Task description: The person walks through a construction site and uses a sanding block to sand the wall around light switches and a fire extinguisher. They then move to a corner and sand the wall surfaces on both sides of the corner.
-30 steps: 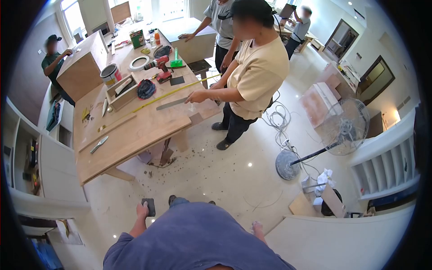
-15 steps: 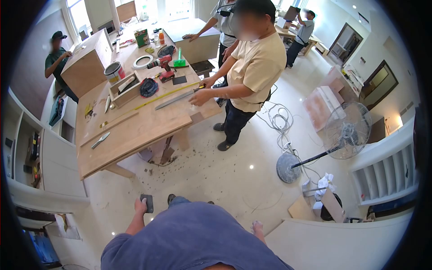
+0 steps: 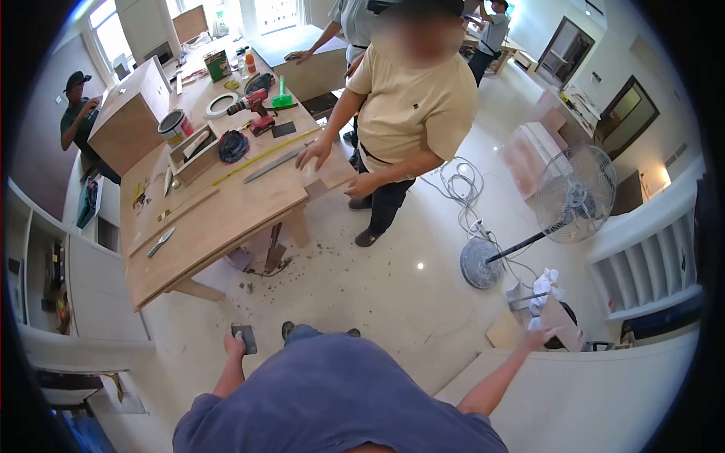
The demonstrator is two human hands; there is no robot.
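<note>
Around the view's centre are 4 other people (image 3: 415,113) between 10 and 1 o'clock, 1 worktable (image 3: 215,245) with 1 red drill (image 3: 260,121) at about 10, and 1 fan (image 3: 575,196) near 3. Between 7 and 8 o'clock the left hand (image 3: 235,344) grips 1 dark block (image 3: 247,339), pointing towards 11, its long axis roughly 11 to 5 as far as the fingers let it show. At 4 the right hand (image 3: 538,337) is outstretched to 1 pale board (image 3: 561,321); I cannot tell whether it is closed on it.
</note>
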